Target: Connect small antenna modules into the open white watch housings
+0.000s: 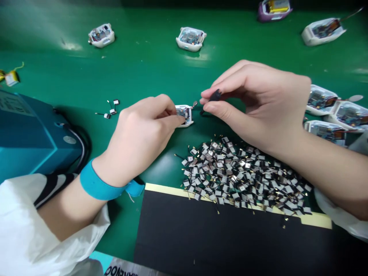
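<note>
Our left hand (140, 142) pinches a small white housing (186, 122) near the middle of the desk (143, 73), its fingertips pressed on the exposed circuit board, with a thin metal lead (194, 103) sticking out at about 2 o'clock. Our right hand (258, 103) pinches a small black part (215, 96) between thumb and forefinger, just beside the housing at 3 o'clock. The housing looks light and brittle, so we would hold it by its rim, clear of the board. The black part looks small and easily dropped, so a fingertip pinch suits it. A heap of tiny tabs (238, 176) lies at 5 o'clock, along a black card (230, 234), with more housings (322, 99) at 3 o'clock
</note>
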